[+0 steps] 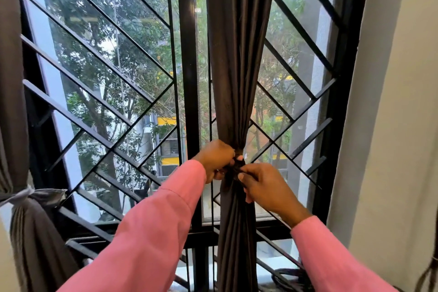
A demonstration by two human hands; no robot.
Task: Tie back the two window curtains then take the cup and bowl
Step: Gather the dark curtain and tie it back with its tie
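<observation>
A dark grey curtain (238,59) hangs down the middle of the window, gathered into a narrow bunch at about the height of the two hands and spreading slightly again below them. Both hands work at that gathered waist. The left hand (216,160), in a pink sleeve (151,227), is on the left side of the bunch, its fingers curled shut around a dark tie-back band (237,166) and the fabric there. The right hand (265,188), also in a pink sleeve, is just right of and slightly nearer than the left, with thumb and forefinger pinched together on the same band; its other fingers are loosely bent. The two hands are almost touching across the knot, which is too dark and small to make out in detail.

At the far left edge hangs a second grey curtain (14,102), already cinched by a pale grey tie (30,195) whose loose end sticks out to the right. Between and behind the curtains is a black window grille (99,61) of diagonal bars meeting a vertical black frame post just left of the middle curtain. Through the glass are green trees and a building with yellow panels. A plain off-white wall (403,102) runs down the right side. The cup and the bowl are not in view.
</observation>
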